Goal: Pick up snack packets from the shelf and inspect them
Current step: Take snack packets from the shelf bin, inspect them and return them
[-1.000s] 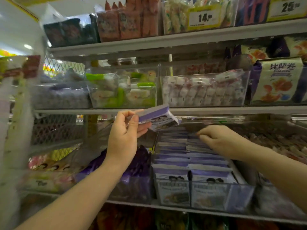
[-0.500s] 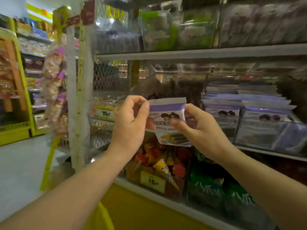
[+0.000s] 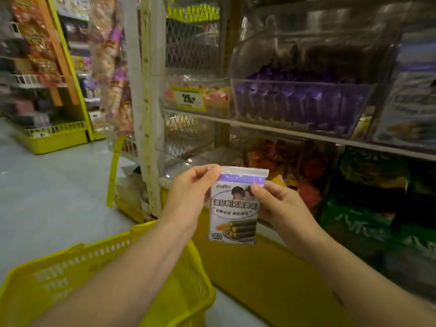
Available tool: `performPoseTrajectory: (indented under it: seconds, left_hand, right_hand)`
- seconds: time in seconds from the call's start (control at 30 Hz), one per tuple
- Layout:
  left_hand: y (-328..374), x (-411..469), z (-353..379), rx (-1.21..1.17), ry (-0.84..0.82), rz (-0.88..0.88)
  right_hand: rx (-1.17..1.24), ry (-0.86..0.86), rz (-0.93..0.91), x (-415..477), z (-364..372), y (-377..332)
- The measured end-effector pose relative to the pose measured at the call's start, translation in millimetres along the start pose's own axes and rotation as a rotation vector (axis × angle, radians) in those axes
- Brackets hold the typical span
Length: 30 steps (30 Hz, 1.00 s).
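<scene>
Both hands on one snack packet, held upright in mid-air in front of the shelf, off it and touching nothing else. Left hand pinches the top-left corner at the sealed edge, thumb and forefinger closed on it. Right hand grips the right edge: thumb on the front near the purple band, other fingers curled behind. Packet is white with a purple strip at the top, Chinese text mid-face and dark rolls pictured at the bottom; the front faces the camera. Behind it, the lower shelf level holds orange-red packets and green packets. The level above has a clear bin of purple packets, with a yellow price tag reading 25 to its left. Yellow basket sits below the left forearm, low in frame. White upright post stands at the shelf's left end. Background aisle is blurred.
</scene>
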<state>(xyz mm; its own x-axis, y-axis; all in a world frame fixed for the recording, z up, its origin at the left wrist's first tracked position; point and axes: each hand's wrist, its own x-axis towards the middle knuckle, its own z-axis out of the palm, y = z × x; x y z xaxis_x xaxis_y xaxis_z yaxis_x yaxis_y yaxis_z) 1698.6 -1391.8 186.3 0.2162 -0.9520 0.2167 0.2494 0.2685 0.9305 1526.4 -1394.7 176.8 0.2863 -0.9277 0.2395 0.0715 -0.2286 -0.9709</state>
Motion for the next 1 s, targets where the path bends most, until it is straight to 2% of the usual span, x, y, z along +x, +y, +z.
performPoseTrajectory:
  seconds: [0.2,0.3,0.47,0.6,0.7,0.8,0.9,1.0]
  left_hand:
    - [-27,3,-8,-0.151,-0.001,-0.147]
    - [-35,-1,-5,-0.196,-0.089,-0.152]
    - [-48,-8,-4,0.094,-0.262,-0.092]
    - [-51,-10,-5,0.15,-0.449,-0.135]
    - [-50,-9,-6,0.096,-0.418,-0.147]
    - [-44,-4,-9,-0.033,-0.284,-0.19]
    - [-37,1,-13,-0.117,-0.211,-0.233]
    - [-33,0,-14,-0.139,-0.241,-0.304]
  right_hand:
    - [0.089,0.039,0.062,5,3,17]
    - [0.195,0.092,0.128,5,8,20]
    - [0.346,0.186,0.206,8,9,16]
    - [0.332,0.258,0.218,10,4,15]
    - [0.111,0.175,0.226,12,-5,14]
    - [-0.083,-0.09,0.312,7,-19,7]
    - [-0.125,-0.279,0.447,0,-26,3]
    - [-0.02,-0.248,0.487,-2,-24,2]
